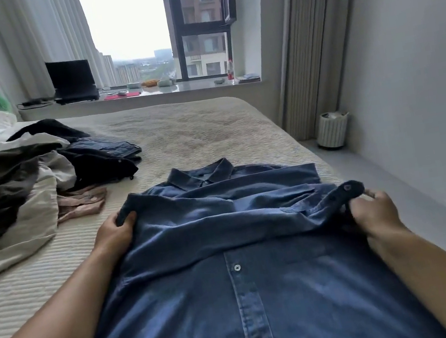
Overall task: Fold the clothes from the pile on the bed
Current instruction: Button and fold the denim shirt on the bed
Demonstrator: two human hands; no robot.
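Folding is only partly done: the blue denim shirt [230, 256] lies front-up on the bed [195, 132], sleeves tucked across, while the pile of clothes [25, 178] waits at the left. Left hand [114, 234] and right hand [373, 211] reach forward, fingers gripping the shirt's side edges.

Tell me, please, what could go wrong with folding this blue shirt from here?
The sleeves lie bunched across the blue shirt, so folding now may trap creases. The right hand grips only the cuff, which could slip free. The clothes pile sits close by the left hand and might snag.
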